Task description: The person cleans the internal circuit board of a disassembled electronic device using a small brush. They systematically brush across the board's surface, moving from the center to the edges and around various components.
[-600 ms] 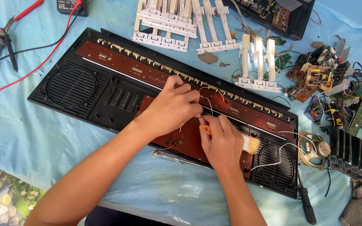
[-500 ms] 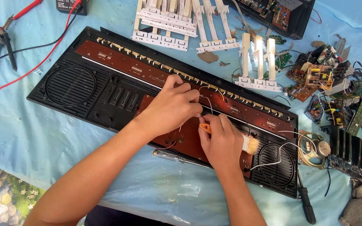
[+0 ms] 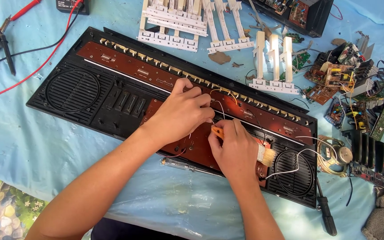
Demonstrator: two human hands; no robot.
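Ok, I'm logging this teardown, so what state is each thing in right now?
Keyboard case: opened, lying flat, brown circuit boards bared.
Key sets: taken out, lying beyond the case.
Left hand: resting on the board, fingers at thin wires.
Right hand: closed on an orange-handled brush, bristles pointing right.
Loose speaker: out of the case, wired.
Screwdriver: lying unused.

Bright, even daylight from above casts soft shadows under both forearms; focus stays sharp, without glare.
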